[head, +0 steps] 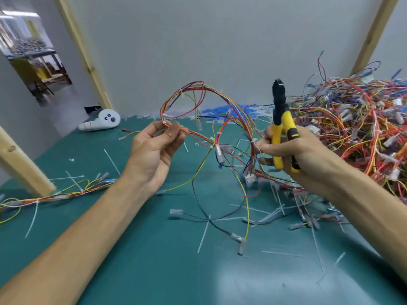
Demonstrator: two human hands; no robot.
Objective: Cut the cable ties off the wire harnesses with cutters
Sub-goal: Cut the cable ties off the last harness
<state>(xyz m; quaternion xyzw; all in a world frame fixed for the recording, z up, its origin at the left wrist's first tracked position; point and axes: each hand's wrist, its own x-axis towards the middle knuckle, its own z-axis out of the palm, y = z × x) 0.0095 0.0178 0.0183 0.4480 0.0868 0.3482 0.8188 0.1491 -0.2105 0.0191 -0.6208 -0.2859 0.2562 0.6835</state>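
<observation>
The left hand pinches one end of a wire harness between thumb and fingertips, looping it above the green mat. The right hand grips the yellow-handled cutters upright (blades up) and seems to pinch the harness too, beside the tangled pile.

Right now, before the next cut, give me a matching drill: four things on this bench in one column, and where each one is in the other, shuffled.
Things:
1. cutters
2. held harness
3. white controller
4. harness pile

Places:
A. lying far left on the green mat
B. pinched by the left hand
C. heaped on the right
D. gripped upright in the right hand

Pairs: 1-D, 2-B, 3-A, 4-C
</observation>
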